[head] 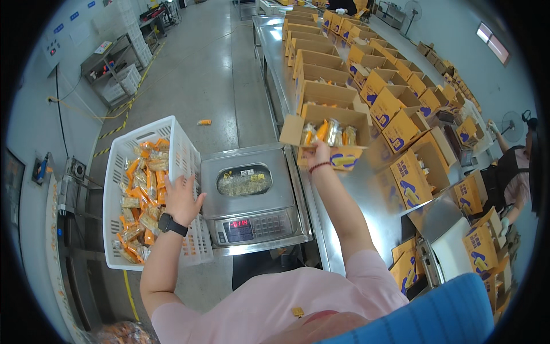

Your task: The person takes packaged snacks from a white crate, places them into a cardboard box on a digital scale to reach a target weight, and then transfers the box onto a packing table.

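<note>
My left hand [182,200] lies over the right rim of a white slatted plastic crate [184,150], fingers spread. Heaped inside the crate are small wrapped packets [150,185], in clear and orange film. My right hand [320,152] grips the near edge of an open cardboard box [333,114], fingertips beside the packets in it. That box stands at the left side of a steel table [365,198], its left flap folded outward. Between my hands sits a digital bench scale [249,180] with a bare steel pan and a lit red display.
Rows of open cardboard boxes [382,94] run along the steel table. One packet [204,122] lies on the floor beyond the scale. Folded cartons [406,264] are at lower right. A gloved co-worker [507,172] stands at right; another person [342,6] is at the far end.
</note>
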`<state>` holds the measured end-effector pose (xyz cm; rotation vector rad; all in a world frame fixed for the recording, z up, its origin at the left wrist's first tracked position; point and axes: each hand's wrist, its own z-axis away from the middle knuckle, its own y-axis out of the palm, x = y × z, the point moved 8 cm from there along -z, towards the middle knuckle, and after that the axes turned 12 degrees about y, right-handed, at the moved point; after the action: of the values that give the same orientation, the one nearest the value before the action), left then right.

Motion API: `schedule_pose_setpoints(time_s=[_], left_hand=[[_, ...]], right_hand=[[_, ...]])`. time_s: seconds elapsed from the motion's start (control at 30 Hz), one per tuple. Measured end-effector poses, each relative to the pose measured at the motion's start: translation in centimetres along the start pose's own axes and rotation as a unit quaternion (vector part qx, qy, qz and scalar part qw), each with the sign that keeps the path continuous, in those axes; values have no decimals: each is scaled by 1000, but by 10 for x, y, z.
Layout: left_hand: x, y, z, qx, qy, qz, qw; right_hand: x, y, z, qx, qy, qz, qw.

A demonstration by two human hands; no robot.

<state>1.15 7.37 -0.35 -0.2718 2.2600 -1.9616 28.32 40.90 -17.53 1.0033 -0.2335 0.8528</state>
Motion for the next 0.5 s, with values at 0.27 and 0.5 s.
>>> schedule_pose_setpoints(time_s=[0.27,0.5], left_hand=[[12,-1,3,-75,22,26,997],[0,1,-3,-31,16,-23,999]], right_hand=[[186,-40,53,-337,-248,787,454],[335,-194,131,-445,-156,761,445]])
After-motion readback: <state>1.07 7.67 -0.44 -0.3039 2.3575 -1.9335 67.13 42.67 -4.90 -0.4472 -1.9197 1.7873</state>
